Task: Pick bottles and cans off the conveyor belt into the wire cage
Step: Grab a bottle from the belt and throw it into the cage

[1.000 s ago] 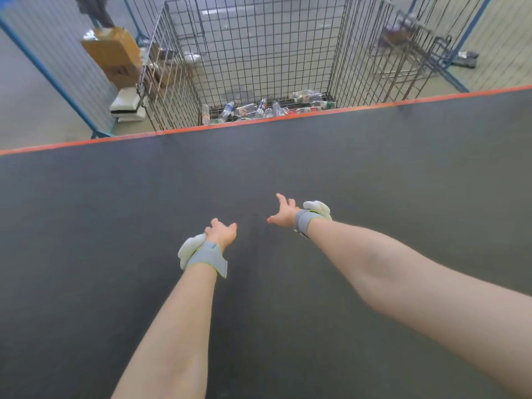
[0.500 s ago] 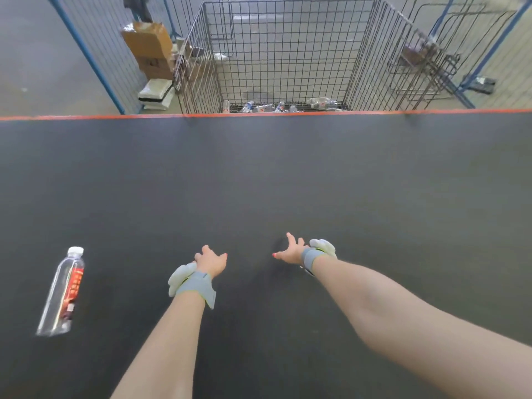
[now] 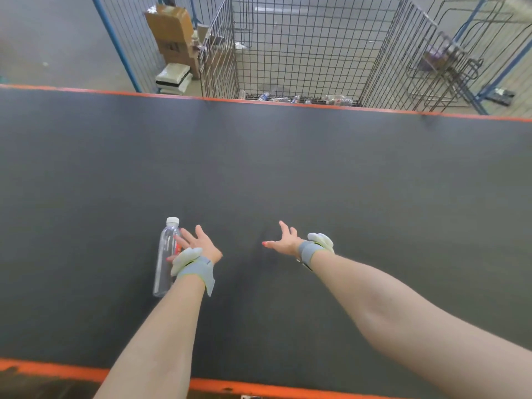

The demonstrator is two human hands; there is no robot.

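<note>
A clear plastic bottle [image 3: 166, 249] with a white cap and a red label lies on the dark conveyor belt [image 3: 288, 174], cap pointing away from me. My left hand [image 3: 198, 243] is open with fingers spread, right beside and partly over the bottle's right side. My right hand [image 3: 283, 240] hovers open over bare belt further right, holding nothing. Beyond the belt's far orange edge stands the wire cage [image 3: 311, 50], with several bottles [image 3: 335, 99] lying on its floor.
Cardboard boxes [image 3: 172, 33] and a white package [image 3: 172, 77] sit left of the cage behind a blue-framed mesh fence [image 3: 115, 41]. Another wire rack [image 3: 449, 61] stands to the cage's right. An orange strip [image 3: 259, 388] marks the belt's near edge.
The bottle has travelled right along the belt, from far left to beside my left hand. My left hand has opened wider next to it. The view has tilted down.
</note>
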